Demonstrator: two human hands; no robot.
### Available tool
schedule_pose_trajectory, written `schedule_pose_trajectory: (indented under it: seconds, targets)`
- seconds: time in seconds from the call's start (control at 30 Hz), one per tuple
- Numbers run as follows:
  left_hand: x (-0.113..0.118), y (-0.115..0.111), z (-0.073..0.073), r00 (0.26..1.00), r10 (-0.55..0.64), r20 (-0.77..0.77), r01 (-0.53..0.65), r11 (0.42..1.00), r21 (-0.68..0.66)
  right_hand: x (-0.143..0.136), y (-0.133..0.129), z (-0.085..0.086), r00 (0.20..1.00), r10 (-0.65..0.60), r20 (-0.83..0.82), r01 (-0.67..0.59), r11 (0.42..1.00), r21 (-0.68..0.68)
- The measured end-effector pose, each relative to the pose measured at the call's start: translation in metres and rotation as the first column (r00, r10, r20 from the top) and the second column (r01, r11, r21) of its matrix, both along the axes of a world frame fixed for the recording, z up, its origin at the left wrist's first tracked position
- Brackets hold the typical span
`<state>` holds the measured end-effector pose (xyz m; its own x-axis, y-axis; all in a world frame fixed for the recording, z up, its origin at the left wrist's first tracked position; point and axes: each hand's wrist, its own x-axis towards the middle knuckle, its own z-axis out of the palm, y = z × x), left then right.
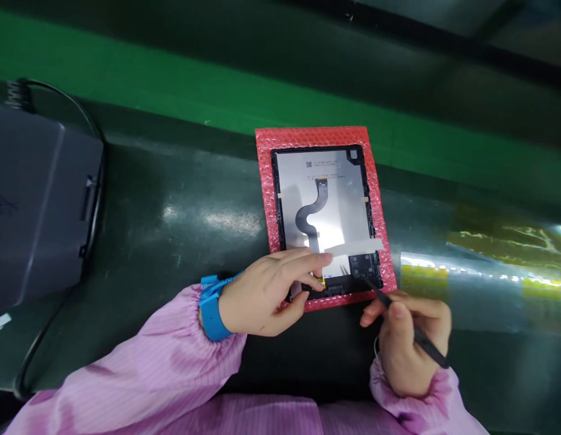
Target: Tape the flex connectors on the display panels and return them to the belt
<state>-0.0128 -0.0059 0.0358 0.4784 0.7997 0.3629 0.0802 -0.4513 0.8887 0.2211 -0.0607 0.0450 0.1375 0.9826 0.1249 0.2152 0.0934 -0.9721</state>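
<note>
A tablet-like screen assembly [285, 172] in a black frame lies with its silvery back up. A dark, S-shaped flat ribbon cable [303, 220] runs down it. My left hand [269, 293] rests over the lower left of the assembly, fingers apart and holding nothing. Its index fingertip is at the left end of a whitish tape strip [357, 248]; another fingertip is beside a small yellow patch [324, 282]. My right hand [410, 344] is closed around black tweezers [381, 295], whose tips reach over the lower part of the assembly. Whether the tips touch anything I cannot tell.
Red bubble wrap [312, 136] lies under the assembly on the dark green bench [171, 235]. At the left stands a grey case [35, 199] with a black cable [95, 199] beside it. Clear film with yellowish strips [425, 281] lies at the right.
</note>
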Motion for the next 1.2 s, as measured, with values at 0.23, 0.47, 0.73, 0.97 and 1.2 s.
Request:
schedule_pose_trajectory:
  seconds: [0.23, 0.47, 0.73, 0.97, 1.2]
  targets:
    - [-0.001, -0.002, 0.006, 0.904, -0.022, 0.427, 0.183, 0.923, -0.339, -0.006, 0.035, 0.026, 0.985, 0.174, 0.005, -0.174, 0.984, 0.046]
    - [0.016, -0.022, 0.000, 0.720, 0.111, 0.685, 0.396, 0.744, -0.538, -0.044, 0.095, 0.064, 0.899, 0.407, -0.161, -0.426, 0.899, -0.103]
    - [0.010, -0.031, 0.005, 0.939, 0.323, -0.117, -0.306, 0.941, 0.142, -0.030, 0.128, 0.074, 0.970, 0.219, -0.102, -0.213, 0.975, 0.071]
    - [0.012, -0.029, 0.005, 0.652, 0.534, -0.538, -0.262, 0.825, 0.501, -0.027, 0.135, 0.058, 0.852, 0.523, -0.005, -0.515, 0.838, -0.178]
    - [0.012, -0.027, 0.007, 0.579, 0.559, -0.594, -0.212, 0.807, 0.552, -0.049, 0.150, 0.023, 0.722, 0.692, -0.011, -0.678, 0.704, -0.212]
